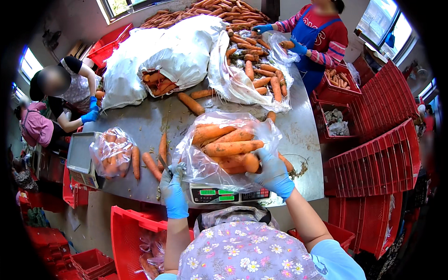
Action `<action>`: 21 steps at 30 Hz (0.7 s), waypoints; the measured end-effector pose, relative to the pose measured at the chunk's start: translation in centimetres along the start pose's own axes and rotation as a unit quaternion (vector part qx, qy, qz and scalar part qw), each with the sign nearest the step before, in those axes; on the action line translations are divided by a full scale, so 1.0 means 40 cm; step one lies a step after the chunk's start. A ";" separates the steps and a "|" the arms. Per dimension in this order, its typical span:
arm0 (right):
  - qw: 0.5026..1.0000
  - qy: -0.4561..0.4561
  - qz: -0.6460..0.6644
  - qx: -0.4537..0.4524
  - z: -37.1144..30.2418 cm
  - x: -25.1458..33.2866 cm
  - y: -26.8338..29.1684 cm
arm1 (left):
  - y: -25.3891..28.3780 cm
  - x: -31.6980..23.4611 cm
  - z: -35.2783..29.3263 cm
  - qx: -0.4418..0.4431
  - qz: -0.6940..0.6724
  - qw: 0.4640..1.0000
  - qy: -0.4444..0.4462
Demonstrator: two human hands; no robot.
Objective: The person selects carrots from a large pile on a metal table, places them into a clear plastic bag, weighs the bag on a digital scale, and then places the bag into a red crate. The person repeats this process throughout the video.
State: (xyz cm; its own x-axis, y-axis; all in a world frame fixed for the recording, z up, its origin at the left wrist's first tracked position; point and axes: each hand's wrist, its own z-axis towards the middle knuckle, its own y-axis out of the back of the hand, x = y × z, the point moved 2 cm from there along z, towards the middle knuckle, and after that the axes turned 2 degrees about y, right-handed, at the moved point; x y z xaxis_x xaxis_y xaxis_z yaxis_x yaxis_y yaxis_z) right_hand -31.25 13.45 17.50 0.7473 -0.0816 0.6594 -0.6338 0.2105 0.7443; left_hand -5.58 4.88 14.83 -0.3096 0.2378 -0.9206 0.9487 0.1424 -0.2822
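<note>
In front of me a clear plastic bag (189,154) of carrots (233,148) lies over a digital scale (203,193), its mouth spread wide. My left hand (173,190), in a blue glove, is closed around a small knife (164,164) at the bag's left edge. The blade points away from me. My right hand (274,173), gloved too, grips the right side of the bag, its fingers against the carrot ends. Left of the knife are a few loose carrots (151,165) and a filled bag of carrots (111,151) beside a second scale (83,156).
White sacks (175,49) and a carrot heap (210,11) cover the far side of the metal table (305,128). One co-worker (317,37) stands at the far right holding a carrot; others (74,88) are at left. Red crates (373,163) stack at right; another crate (126,233) sits below.
</note>
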 end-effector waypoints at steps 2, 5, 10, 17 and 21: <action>0.970 -0.076 0.227 -0.027 -0.006 -0.063 -0.003 | 0.005 -0.001 0.001 0.002 0.009 1.000 0.010; 0.893 -0.084 0.417 -0.146 -0.008 -0.029 0.053 | -0.002 -0.026 -0.006 0.004 0.069 0.997 -0.026; 0.775 -0.132 0.580 -0.212 -0.007 -0.004 0.102 | 0.024 -0.101 -0.010 -0.011 0.073 0.985 -0.159; 0.623 -0.183 0.746 -0.147 -0.005 0.057 0.062 | -0.003 -0.141 -0.093 0.053 0.141 0.986 -0.069; 0.726 -0.154 0.669 -0.037 -0.002 0.131 0.022 | 0.026 -0.062 -0.134 0.201 0.010 0.971 0.130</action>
State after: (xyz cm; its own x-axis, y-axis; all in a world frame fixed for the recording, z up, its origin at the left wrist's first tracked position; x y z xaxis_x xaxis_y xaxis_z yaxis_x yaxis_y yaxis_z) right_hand -27.87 13.28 21.61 -0.6154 0.0318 0.7876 -0.7303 0.3529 -0.5849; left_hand -4.17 9.57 18.26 -0.2475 0.4781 -0.8427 0.8871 -0.2379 -0.3956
